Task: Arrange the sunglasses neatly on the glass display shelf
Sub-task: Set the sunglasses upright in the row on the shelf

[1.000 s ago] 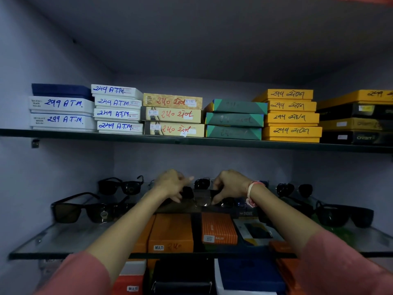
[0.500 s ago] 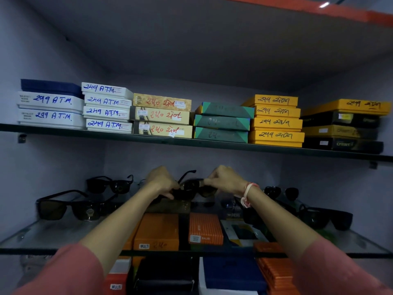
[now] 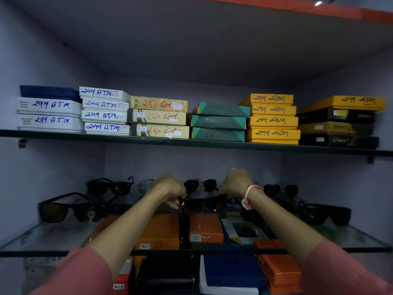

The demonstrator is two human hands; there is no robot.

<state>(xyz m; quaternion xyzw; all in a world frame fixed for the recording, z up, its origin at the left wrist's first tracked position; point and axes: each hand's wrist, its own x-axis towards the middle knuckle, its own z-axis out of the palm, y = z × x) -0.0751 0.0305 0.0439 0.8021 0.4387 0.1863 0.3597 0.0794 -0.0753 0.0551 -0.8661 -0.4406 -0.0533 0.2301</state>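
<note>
Both my hands reach to the middle of the glass display shelf. My left hand and my right hand each grip one end of a black pair of sunglasses, held low over the glass with its lenses facing me. Behind it stands a dark aviator pair. Two black pairs sit on the left of the shelf. On the right are an aviator pair and a black wraparound pair.
An upper shelf carries stacks of white, beige, green, yellow and black boxes. Orange, blue and black boxes lie under the glass shelf. Side walls close the niche left and right.
The held sunglasses have come down and toward me, from level with the back row to just above the glass. Both hands moved with them. The camera has tilted up slightly.
</note>
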